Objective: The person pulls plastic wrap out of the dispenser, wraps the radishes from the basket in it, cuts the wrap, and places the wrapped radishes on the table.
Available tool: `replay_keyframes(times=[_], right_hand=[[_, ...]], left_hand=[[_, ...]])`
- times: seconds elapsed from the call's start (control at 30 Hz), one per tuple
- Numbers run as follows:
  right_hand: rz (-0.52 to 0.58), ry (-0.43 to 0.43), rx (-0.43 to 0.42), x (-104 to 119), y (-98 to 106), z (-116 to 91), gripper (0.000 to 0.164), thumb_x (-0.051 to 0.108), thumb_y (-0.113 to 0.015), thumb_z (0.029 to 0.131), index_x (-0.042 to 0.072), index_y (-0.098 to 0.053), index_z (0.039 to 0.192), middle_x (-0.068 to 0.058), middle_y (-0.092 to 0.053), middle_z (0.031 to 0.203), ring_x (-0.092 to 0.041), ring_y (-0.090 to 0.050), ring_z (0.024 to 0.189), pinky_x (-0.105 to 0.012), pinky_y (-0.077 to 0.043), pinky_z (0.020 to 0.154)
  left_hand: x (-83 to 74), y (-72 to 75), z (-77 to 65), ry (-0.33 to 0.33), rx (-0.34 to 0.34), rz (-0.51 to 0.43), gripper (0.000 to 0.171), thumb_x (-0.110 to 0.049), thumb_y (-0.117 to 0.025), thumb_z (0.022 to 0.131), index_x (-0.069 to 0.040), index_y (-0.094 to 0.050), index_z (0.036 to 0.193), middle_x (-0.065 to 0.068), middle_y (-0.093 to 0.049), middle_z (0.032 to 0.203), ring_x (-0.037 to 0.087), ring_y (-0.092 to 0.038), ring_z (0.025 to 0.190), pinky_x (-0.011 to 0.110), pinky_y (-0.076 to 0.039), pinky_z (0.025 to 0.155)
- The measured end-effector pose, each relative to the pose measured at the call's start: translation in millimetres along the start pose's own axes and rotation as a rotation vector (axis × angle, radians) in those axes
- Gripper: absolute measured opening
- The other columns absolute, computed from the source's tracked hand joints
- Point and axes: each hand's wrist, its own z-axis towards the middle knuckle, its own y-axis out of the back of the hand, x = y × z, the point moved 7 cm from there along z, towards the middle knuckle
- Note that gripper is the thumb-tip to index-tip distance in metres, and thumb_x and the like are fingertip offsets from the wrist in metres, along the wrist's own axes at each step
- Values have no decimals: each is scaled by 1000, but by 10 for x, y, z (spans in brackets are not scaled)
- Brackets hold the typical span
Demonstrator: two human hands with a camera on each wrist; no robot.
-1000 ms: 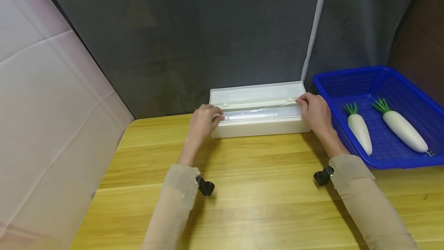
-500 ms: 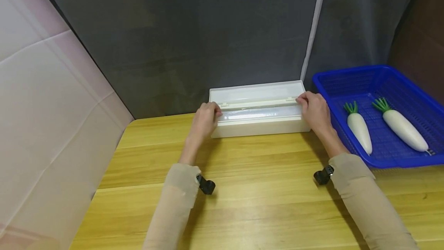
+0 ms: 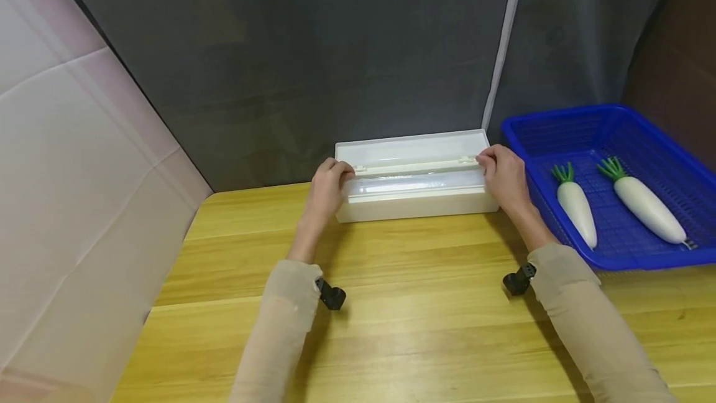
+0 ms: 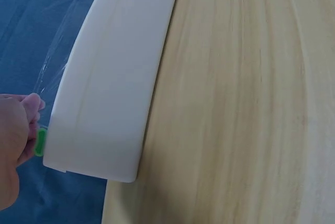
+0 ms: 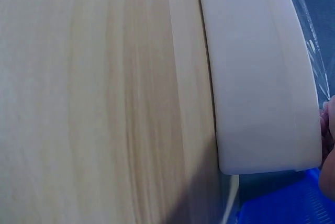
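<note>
A white cling film dispenser (image 3: 419,207) stands on the table with its lid (image 3: 413,147) raised at the back. Clear cling film (image 3: 416,183) lies across its opening and shines in the light. My left hand (image 3: 326,190) pinches the film at the left end; in the left wrist view taut creases of film (image 4: 55,59) run to the fingertips. At the other end my right hand (image 3: 505,180) pinches the film's right side, with creased film (image 5: 313,48) reaching those fingers in the right wrist view. A small green piece (image 4: 41,141) shows at the box's left end.
To the right, a blue plastic basket (image 3: 660,261) holds two white radishes (image 3: 578,213) with green tops. The wooden table (image 3: 414,316) extends toward me. A dark grey curtain (image 3: 279,79) hangs close behind the dispenser, and a pale wall panel (image 3: 73,173) stands at left.
My left hand has risen slightly and drawn back at the box's left end, with its fingers closing on the film edge. The right hand keeps nearly the same place.
</note>
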Motion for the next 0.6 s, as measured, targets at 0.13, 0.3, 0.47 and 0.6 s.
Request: replay_keyframes(times=[0.13, 0.3, 0.47, 0.6], right_hand=[[15, -17, 6, -7, -16, 8, 12, 1, -61, 99, -8, -65, 92, -24, -64, 86, -38, -58, 82, -45, -44, 77], [57, -60, 36, -49, -49, 2, 15, 5, -60, 101, -7, -65, 94, -24, -66, 87, -36, -59, 82, -39, -43, 75], [74, -92, 48, -78, -67, -12, 16, 7, -60, 102, -7, -65, 95, -23, -67, 89, -34, -59, 81, -32, -40, 73], [88, -98, 56, -43, -96, -18, 16, 8, -60, 102, -6, -65, 95, -22, -67, 89, -33, -59, 83, -31, -40, 74]], left_hand=[[0, 34, 13, 2, 2, -11, 4, 1, -68, 94, 3, -71, 96, 16, -59, 93, 32, -58, 91, 40, -53, 87], [19, 64, 2, 0, -5, -32, 3, 2, -67, 94, 5, -69, 96, 17, -58, 92, 33, -57, 91, 41, -51, 88], [36, 99, -17, -8, -19, -51, 5, 1, -67, 95, 5, -69, 95, 17, -57, 89, 33, -56, 87, 41, -51, 86], [41, 160, -21, -32, -55, -63, 5, 1, -67, 95, 7, -68, 94, 18, -57, 89, 34, -57, 86, 42, -52, 85]])
